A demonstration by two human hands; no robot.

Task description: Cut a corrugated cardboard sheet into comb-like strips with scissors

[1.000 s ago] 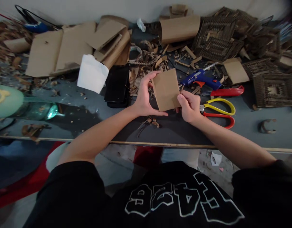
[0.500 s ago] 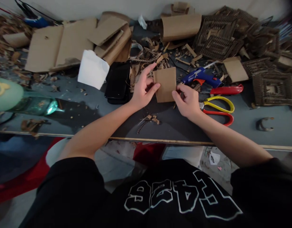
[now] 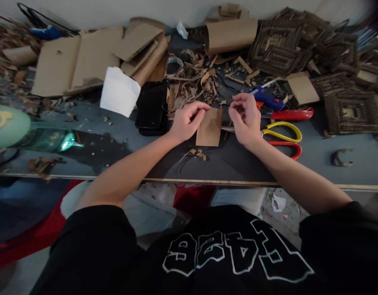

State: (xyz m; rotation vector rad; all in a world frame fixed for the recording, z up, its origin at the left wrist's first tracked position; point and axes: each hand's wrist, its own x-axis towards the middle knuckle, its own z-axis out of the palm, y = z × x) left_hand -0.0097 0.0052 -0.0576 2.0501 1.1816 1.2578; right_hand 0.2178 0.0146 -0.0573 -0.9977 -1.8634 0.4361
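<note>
A small cardboard rectangle (image 3: 209, 128) lies on the dark tabletop in front of me. At its upper left edge is my left hand (image 3: 189, 122), thumb and fingers bent and close together, with no object visible between them. My right hand (image 3: 245, 119) hovers just right of the cardboard, fingers curled in toward the thumb; whatever it may pinch is too small to make out. Beneath and beside the right hand lie scissors (image 3: 284, 133) with one yellow and one red handle, their tips near the cardboard. A blue glue gun (image 3: 269, 100) rests beyond that hand.
A black case (image 3: 151, 107) and white paper (image 3: 119, 92) lie to the left. Cardboard sheets (image 3: 81, 61) and a rolled piece (image 3: 232, 36) sit behind. Corrugated square frames (image 3: 350, 112) and a red-handled tool (image 3: 295, 114) are at right. A green bottle (image 3: 47, 137) lies far left.
The cardboard, held up between both hands before, now lies lower on the table. My right hand has moved off it, up and right. My left hand has shifted slightly down and its fingers have curled.
</note>
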